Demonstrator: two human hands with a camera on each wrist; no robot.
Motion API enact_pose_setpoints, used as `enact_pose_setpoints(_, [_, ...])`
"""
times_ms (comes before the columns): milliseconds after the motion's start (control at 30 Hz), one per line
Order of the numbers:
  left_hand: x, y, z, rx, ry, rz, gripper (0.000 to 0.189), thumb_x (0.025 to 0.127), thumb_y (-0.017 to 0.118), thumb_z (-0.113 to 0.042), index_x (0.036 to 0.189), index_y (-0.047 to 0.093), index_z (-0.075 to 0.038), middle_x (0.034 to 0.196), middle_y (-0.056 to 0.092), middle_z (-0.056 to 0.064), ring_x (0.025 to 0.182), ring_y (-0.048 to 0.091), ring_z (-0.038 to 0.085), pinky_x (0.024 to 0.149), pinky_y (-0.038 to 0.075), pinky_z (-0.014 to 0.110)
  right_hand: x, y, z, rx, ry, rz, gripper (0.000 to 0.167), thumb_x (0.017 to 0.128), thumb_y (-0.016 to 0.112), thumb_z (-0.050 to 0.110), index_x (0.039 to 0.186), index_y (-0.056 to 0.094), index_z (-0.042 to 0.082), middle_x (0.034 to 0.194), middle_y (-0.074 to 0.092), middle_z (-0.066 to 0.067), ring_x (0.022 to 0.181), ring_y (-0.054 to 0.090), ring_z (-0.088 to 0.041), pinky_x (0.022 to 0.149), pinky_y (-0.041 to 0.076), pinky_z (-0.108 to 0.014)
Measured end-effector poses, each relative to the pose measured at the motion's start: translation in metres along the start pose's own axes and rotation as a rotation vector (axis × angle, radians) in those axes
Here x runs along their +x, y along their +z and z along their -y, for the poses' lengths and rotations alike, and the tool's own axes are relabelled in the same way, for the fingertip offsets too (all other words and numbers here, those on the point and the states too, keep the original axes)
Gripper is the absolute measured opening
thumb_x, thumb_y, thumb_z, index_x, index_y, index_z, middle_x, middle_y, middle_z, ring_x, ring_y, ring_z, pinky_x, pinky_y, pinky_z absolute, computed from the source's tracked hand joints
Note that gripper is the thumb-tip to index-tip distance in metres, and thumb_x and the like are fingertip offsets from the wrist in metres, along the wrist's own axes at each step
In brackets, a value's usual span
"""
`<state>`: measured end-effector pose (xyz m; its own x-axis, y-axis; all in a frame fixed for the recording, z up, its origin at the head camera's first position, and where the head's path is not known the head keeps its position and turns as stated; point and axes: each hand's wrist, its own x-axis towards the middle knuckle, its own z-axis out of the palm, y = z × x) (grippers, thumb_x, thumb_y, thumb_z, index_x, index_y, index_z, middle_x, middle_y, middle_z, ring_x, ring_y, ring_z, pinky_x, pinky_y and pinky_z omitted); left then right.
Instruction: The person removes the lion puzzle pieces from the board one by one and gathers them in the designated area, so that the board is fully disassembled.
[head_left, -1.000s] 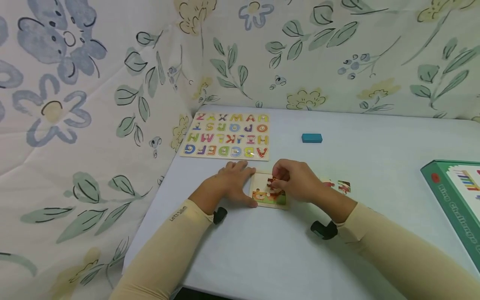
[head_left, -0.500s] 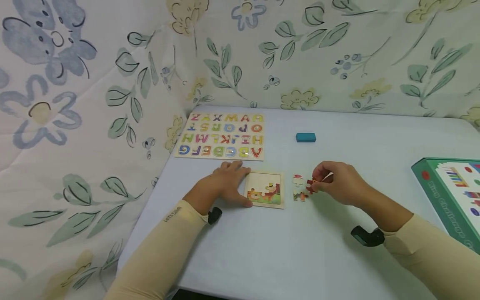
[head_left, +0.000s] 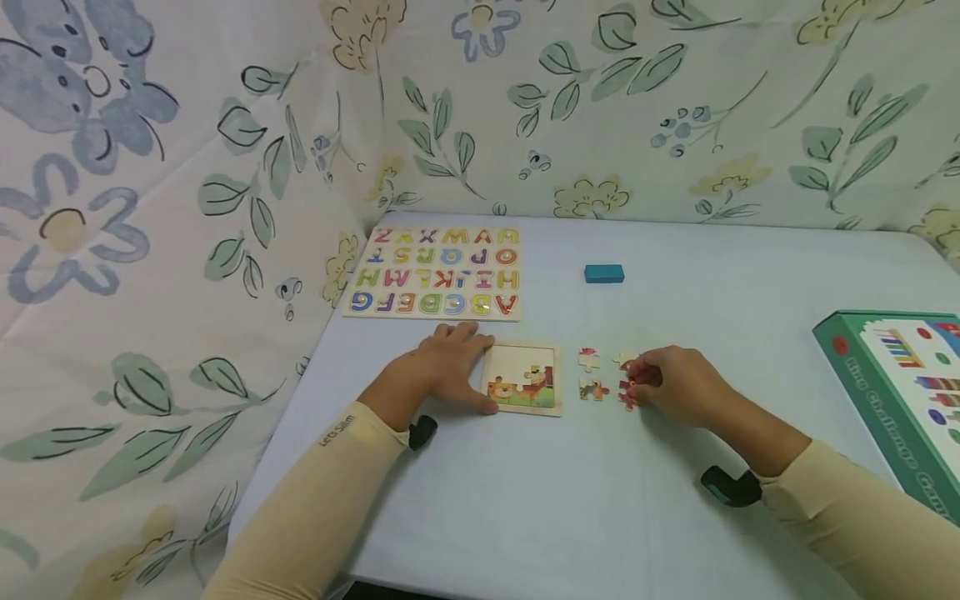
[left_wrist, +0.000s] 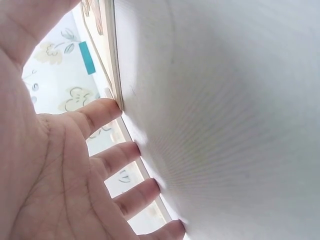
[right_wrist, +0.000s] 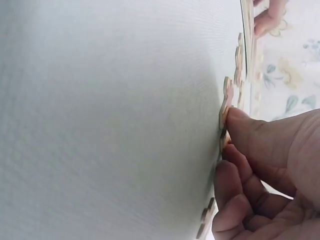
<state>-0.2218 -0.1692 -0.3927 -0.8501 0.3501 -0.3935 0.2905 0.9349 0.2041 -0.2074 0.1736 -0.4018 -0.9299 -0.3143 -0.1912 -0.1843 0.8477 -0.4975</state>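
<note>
My left hand [head_left: 450, 367] lies spread at the left side of a small wooden puzzle tray [head_left: 504, 360], thumb at its near corner and index finger at its far corner. Joined bear-picture pieces [head_left: 517, 392] fill the tray's lower and right part; bare wood shows above. Right of it my right hand [head_left: 678, 383] pinches a reddish puzzle piece [head_left: 627, 398] with thumb and fingers, down at the table surface; the fingertips partly cover it. Close by lie loose pieces: one with a pink patch [head_left: 588, 359], one green and orange [head_left: 594, 389], and one pale [head_left: 622, 359] beside the fingers.
A wooden alphabet board [head_left: 375, 314] lies behind my left hand. Farther back is a blue block [head_left: 603, 273]. A green game box [head_left: 862, 375] stands at the right side of the white table [head_left: 525, 500]. Floral cloth [head_left: 450, 108] hangs behind and at the left.
My right hand has moved from the tray to the loose pieces at the right, carrying a reddish piece, then lowered it to the table there. My left hand stays at the tray.
</note>
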Motion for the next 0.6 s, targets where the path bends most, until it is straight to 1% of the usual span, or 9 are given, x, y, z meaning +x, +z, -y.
enact_pose_setpoints(100, [0.0,0.0,0.001,0.0,0.004,-0.003,0.11,0.075,0.078,-0.07,0.162,0.028,-0.026,0.171,0.016,0.008,0.153,0.018,0.038,0.122,0.024,0.059,0.001,-0.003,0.005,-0.02,-0.018,-0.004,0.025,0.09,0.08,0.019,0.108,0.073,0.004,0.095,0.071,-0.003,0.09,0.061,-0.02,0.073,0.05,-0.031])
enact_pose_setpoints(200, [0.0,0.0,0.001,-0.004,0.005,-0.003,0.11,0.075,0.077,-0.071,0.163,0.028,-0.026,0.171,0.016,0.007,0.154,0.018,0.038,0.122,0.024,0.058,0.006,-0.005,0.014,-0.042,-0.037,-0.009,0.027,0.09,0.08,0.022,0.111,0.072,0.006,0.097,0.069,-0.004,0.09,0.06,-0.022,0.072,0.051,-0.031])
enact_pose_setpoints(267, [0.001,0.001,0.002,-0.005,0.006,-0.005,0.109,0.075,0.077,-0.071,0.162,0.028,-0.027,0.171,0.016,0.007,0.153,0.018,0.038,0.122,0.024,0.058,0.01,-0.005,0.023,-0.056,-0.04,0.0,0.031,0.09,0.08,0.025,0.114,0.072,0.008,0.103,0.069,-0.007,0.094,0.06,-0.025,0.073,0.052,-0.034])
enact_pose_setpoints(367, [0.001,0.0,0.002,-0.001,0.005,-0.005,0.109,0.075,0.077,-0.071,0.162,0.028,-0.027,0.171,0.015,0.007,0.153,0.018,0.038,0.122,0.025,0.058,0.018,0.0,0.038,-0.085,-0.066,0.027,0.037,0.089,0.081,0.028,0.121,0.071,0.011,0.115,0.067,-0.01,0.105,0.06,-0.029,0.083,0.056,-0.042])
enact_pose_setpoints(433, [0.001,0.0,0.002,0.006,0.006,-0.004,0.109,0.076,0.076,-0.071,0.162,0.028,-0.027,0.171,0.015,0.007,0.153,0.018,0.038,0.121,0.026,0.058,0.023,0.006,0.048,-0.097,-0.094,0.048,0.039,0.088,0.081,0.029,0.123,0.071,0.014,0.122,0.064,-0.013,0.112,0.059,-0.032,0.09,0.055,-0.048])
enact_pose_setpoints(533, [0.0,0.0,0.001,0.006,0.007,-0.002,0.108,0.076,0.077,-0.071,0.162,0.029,-0.026,0.171,0.015,0.008,0.153,0.018,0.038,0.121,0.026,0.058,0.031,0.016,0.063,-0.12,-0.154,0.063,0.039,0.087,0.082,0.029,0.123,0.072,0.016,0.125,0.062,-0.013,0.118,0.056,-0.034,0.098,0.052,-0.052])
enact_pose_setpoints(600, [-0.001,0.0,0.001,0.004,0.006,-0.003,0.108,0.076,0.077,-0.07,0.162,0.029,-0.026,0.171,0.015,0.008,0.153,0.018,0.038,0.121,0.026,0.058,0.036,0.022,0.071,-0.133,-0.182,0.072,0.039,0.087,0.082,0.029,0.123,0.072,0.017,0.126,0.061,-0.013,0.118,0.054,-0.034,0.098,0.052,-0.051])
